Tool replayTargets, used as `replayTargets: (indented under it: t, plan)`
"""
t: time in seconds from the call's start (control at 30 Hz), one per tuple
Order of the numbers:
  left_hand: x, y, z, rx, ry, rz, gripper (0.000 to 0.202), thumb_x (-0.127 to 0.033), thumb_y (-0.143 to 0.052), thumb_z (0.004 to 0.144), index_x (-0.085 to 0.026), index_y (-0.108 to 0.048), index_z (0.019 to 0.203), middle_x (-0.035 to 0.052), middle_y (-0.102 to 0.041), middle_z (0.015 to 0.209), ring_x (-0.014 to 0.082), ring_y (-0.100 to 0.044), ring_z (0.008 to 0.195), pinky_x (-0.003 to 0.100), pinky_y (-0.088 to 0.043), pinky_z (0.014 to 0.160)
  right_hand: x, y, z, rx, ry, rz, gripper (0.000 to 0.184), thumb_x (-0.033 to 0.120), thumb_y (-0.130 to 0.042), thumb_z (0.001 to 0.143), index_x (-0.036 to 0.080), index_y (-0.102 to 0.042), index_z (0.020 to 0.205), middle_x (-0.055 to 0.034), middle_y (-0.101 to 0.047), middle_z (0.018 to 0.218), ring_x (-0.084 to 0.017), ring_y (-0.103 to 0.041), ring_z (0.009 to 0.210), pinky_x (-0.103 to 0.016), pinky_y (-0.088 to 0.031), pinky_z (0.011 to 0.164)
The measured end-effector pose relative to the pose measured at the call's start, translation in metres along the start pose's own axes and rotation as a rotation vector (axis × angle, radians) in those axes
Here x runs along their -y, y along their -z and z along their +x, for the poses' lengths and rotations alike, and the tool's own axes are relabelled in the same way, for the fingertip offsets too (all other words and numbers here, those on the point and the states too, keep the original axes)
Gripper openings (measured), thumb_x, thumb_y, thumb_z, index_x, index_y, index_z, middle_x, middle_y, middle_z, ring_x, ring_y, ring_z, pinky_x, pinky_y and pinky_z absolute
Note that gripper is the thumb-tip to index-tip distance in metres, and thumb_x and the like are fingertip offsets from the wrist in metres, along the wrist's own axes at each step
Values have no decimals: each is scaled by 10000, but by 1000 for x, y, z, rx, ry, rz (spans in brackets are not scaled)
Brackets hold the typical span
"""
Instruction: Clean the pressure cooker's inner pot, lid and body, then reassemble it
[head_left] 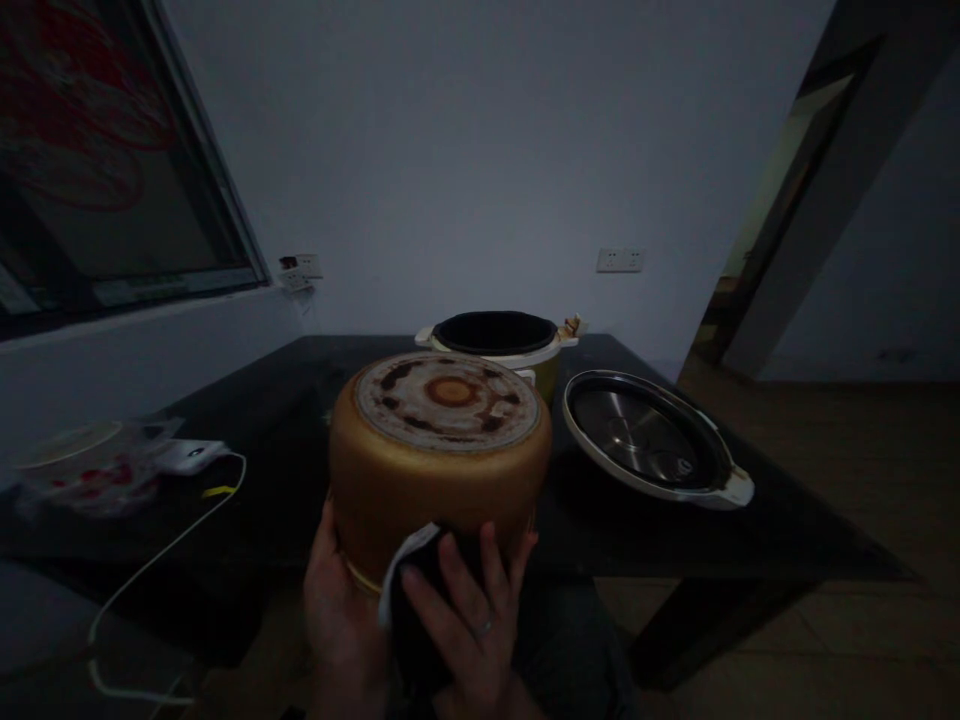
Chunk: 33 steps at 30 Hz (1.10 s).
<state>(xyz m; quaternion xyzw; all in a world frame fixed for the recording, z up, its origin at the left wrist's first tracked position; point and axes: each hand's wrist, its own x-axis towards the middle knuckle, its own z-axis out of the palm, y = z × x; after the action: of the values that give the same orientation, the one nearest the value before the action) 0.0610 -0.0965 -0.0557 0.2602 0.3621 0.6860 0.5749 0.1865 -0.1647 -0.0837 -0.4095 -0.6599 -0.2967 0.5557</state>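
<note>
I hold a gold inner pot (439,470) upside down in front of me, its stained, scorched base facing up. My left hand (339,615) grips its lower left rim. With fingers spread, my right hand (469,625) presses a dark cloth with a white edge (411,590) against the pot's near side. Behind the pot, the rice cooker body (496,342) stands open on the dark table (285,480).
The cooker's lid (651,440) lies inner side up on the table at right. A white charger and cable (191,460) and a plastic-wrapped plate (82,460) lie at left. A window is at far left, wall sockets (619,260) behind, a doorway at right.
</note>
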Motion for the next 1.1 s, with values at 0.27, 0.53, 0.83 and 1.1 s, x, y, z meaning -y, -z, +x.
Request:
replayTargets:
  t: [0.27, 0.53, 0.83, 1.1]
  plan:
    - [12, -15, 7, 67, 265, -289, 373, -298, -451, 925, -247, -609, 1259, 13, -772, 917, 210, -688, 1003, 372, -499, 952, -33, 0, -4, -155, -227, 112, 532, 140, -403, 920, 279, -387, 1434, -11, -257, 1568, -249, -225, 1444, -586, -73, 1168]
    - [20, -2, 12, 151, 326, -401, 397, -225, -391, 950, -267, -584, 1295, 11, -770, 944, 190, -653, 1088, 384, -423, 1041, -76, -12, 16, -547, -1191, 499, 434, 383, -570, 864, 179, -606, 1245, -118, -630, 1285, -258, -574, 1202, -475, -399, 1049]
    - [13, -13, 1, 27, 273, -306, 376, -242, -428, 939, -239, -594, 1277, 8, -770, 931, 188, -694, 991, 344, -491, 966, -43, 0, 14, -514, -970, 362, 337, 292, -541, 899, 185, -635, 1204, -122, -611, 1314, -270, -538, 1251, -497, -409, 1044]
    - [4, -23, -16, -125, 287, -317, 385, -288, -402, 950, -241, -586, 1285, 15, -768, 947, 186, -702, 955, 344, -489, 959, -9, 1, -3, -42, -294, 120, 539, 146, -392, 918, 219, -370, 1451, -57, -340, 1532, -260, -237, 1437, -540, -253, 1147]
